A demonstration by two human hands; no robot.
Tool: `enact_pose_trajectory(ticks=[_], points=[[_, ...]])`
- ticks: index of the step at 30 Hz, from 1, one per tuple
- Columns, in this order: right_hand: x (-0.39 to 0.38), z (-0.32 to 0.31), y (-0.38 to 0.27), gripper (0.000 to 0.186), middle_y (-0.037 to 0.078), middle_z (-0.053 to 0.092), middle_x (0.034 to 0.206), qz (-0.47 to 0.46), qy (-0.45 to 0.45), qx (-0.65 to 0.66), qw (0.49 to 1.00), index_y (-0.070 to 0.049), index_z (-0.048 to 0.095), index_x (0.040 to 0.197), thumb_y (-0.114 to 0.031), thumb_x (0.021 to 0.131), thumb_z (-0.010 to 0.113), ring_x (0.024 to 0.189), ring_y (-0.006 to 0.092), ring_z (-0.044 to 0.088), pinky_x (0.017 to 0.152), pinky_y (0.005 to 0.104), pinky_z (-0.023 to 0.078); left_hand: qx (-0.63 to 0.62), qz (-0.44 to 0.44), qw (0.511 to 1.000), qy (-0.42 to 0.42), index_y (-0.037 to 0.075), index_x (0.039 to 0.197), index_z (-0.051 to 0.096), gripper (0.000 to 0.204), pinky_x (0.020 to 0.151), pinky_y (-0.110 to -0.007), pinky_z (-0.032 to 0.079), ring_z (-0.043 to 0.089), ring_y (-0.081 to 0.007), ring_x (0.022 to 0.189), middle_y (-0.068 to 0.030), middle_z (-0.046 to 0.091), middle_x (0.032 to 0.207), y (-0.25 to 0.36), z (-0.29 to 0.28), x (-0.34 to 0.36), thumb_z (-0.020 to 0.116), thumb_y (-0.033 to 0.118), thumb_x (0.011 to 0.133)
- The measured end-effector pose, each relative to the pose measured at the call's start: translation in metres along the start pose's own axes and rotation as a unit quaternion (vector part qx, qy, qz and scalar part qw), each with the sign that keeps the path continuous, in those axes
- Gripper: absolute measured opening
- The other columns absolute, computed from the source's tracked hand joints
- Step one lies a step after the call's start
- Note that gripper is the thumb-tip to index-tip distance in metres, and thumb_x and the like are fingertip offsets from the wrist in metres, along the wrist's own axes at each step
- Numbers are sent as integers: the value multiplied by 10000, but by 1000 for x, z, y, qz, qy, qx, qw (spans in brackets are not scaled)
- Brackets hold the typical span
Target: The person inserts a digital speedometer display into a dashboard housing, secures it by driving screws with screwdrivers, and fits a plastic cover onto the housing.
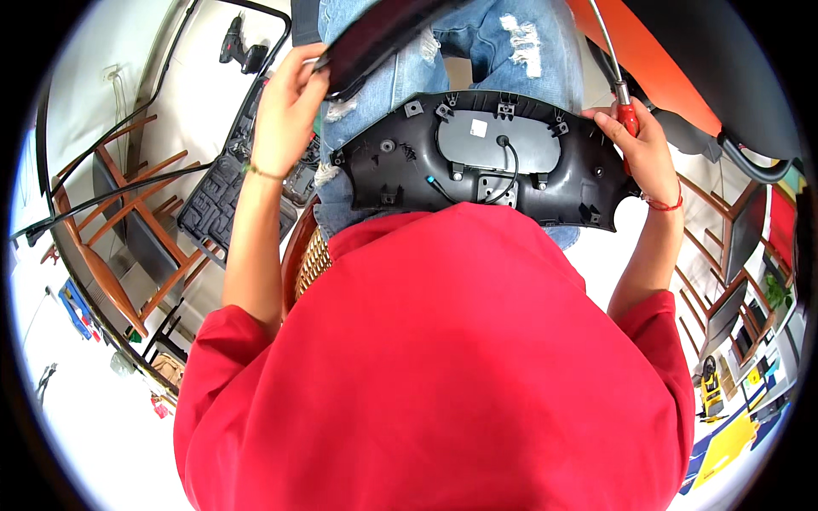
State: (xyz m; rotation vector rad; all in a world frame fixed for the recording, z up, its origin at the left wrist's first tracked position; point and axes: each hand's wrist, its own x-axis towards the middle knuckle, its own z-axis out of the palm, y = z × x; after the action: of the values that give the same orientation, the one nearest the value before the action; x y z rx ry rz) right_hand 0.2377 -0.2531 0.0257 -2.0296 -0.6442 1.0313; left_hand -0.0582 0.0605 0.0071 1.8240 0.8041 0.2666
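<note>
Across my lap lies a curved black plastic housing (409,170), its inner side up. A grey oval plate (528,145) with a small white label is fixed in its middle, and a thin black cable (514,162) with a blue-tipped connector runs from it. My left hand (290,106) grips the end of a dark curved panel (375,43), raised above my left thigh; its far end leaves the picture. At the housing's right end, my right hand (643,149) is closed around a red-handled screwdriver (626,115), its shaft pointing away from me. The fingers are close to the housing's edge.
A moulded black tool case (217,200) lies open on the floor to the left, with a cordless drill (239,43) beyond it. Wooden chairs (111,247) stand on both sides. Large orange and black equipment (656,51) rises at the far right.
</note>
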Motion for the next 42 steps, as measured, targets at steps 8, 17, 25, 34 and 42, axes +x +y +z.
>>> enact_pose_trajectory(ticks=[8, 17, 25, 34, 42], points=[[-5, 11, -21, 230, 41, 703, 943, -15, 59, 44, 997, 6, 595, 960, -202, 931, 690, 835, 71, 567, 804, 230, 452, 169, 108, 977, -66, 48, 1216, 644, 274, 872, -266, 481, 634, -135, 951, -89, 706, 1046, 19, 37, 56, 557, 172, 988], [-7, 20, -26, 217, 37, 711, 933, -25, 54, 50, 997, 2, 612, 960, -198, 927, 692, 853, 68, 585, 802, 225, 454, 1, 69, 994, -85, 50, 1237, 642, 271, 836, -229, 480, 600, -68, 916, -24, 683, 994, 14, 39, 73, 560, 158, 1003], [-3, 25, -34, 210, 107, 714, 983, 1, 45, 24, 999, -39, 513, 891, -175, 947, 663, 918, 99, 587, 868, 251, 435, 313, 254, 912, -77, 111, 1126, 685, 235, 942, -405, 440, 570, -317, 1048, -83, 666, 1087, 7, 70, 63, 591, 141, 913], [-5, 29, -38, 275, -13, 525, 738, -22, 123, -78, 989, -15, 590, 895, -238, 868, 748, 679, 72, 449, 629, 231, 406, 210, 198, 956, -48, 77, 1145, 678, 239, 930, -337, 465, 607, -252, 1042, -89, 668, 1116, 25, 44, 39, 606, 114, 921], [-34, 22, -54, 295, 9, 567, 828, -40, 138, -105, 984, -22, 618, 1132, -149, 874, 685, 732, 81, 487, 680, 234, 427, 77, -4, 997, -11, -5, 1017, 636, 122, 835, -254, 502, 626, -110, 922, -52, 668, 978, 35, 5, -64, 618, -38, 901]])
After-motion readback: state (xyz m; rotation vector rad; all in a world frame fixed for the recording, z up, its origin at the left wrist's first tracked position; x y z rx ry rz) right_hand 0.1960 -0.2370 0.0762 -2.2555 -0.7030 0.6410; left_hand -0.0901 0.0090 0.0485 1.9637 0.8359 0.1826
